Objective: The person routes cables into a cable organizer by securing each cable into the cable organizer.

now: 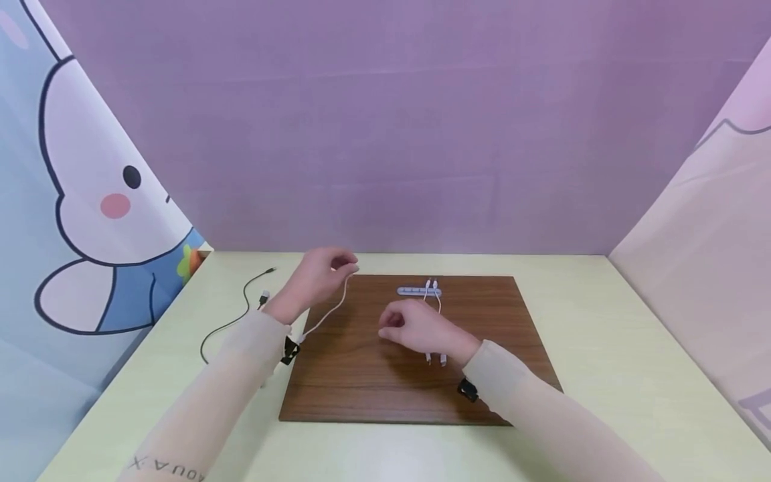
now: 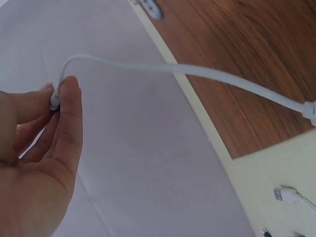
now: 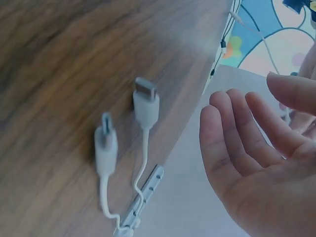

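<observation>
My left hand (image 1: 314, 281) is raised over the back left edge of the brown wooden board (image 1: 361, 381). Between thumb and fingers it pinches one end of a white cable (image 2: 212, 74); the small plug (image 2: 55, 102) peeks out below the fingertips. From there the cable arcs down to a thicker plug near the wrist. My right hand (image 1: 415, 326) hovers above the board's middle with loosely bent fingers and nothing in them. Behind it, a pale cable clip strip (image 1: 411, 291) holds two short white cables, whose plugs (image 3: 146, 109) lie on the board, partly hidden by that hand in the head view.
A thin dark cable (image 1: 245, 304) curves over the pale table left of the board. Beside it lies a USB plug (image 1: 264, 298). A purple cloth backdrop (image 1: 397, 167) rises behind the table, with printed cloths at both sides.
</observation>
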The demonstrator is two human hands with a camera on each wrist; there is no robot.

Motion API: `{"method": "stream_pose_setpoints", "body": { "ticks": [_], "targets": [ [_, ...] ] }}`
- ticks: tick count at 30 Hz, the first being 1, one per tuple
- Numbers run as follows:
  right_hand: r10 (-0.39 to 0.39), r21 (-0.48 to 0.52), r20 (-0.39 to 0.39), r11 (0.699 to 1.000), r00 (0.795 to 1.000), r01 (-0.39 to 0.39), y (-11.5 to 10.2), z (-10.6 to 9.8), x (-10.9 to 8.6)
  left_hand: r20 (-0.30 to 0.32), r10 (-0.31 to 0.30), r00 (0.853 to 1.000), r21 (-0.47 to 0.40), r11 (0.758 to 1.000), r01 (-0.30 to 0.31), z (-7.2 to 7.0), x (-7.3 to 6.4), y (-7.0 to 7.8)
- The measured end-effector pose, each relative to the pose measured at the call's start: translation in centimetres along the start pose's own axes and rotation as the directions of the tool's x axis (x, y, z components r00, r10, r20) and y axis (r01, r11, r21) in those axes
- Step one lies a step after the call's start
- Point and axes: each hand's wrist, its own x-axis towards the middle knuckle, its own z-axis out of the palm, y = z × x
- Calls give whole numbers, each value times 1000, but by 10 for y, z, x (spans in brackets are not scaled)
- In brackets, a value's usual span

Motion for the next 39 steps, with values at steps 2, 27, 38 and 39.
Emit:
{"method": "stream_pose_setpoints", "body": {
  "ticks": [2, 27, 38, 39],
  "targets": [
    [7, 6, -5, 1000, 1000, -7, -1, 1, 2, 0, -2, 1000, -9, 1000, 2, 1, 1, 5],
    [13, 99, 1, 995, 1000, -13, -13, 20, 19, -62, -46, 997, -269, 963, 27, 14, 9, 33],
    [78, 127, 2, 989, 997, -78, -2, 16, 8, -83, -42, 996, -339, 941, 11, 17, 17, 35],
    [75, 120, -1, 990, 997, -74, -1, 15, 7, -83, -43, 996, -345, 939, 12, 17, 18, 35]
  ]
}}
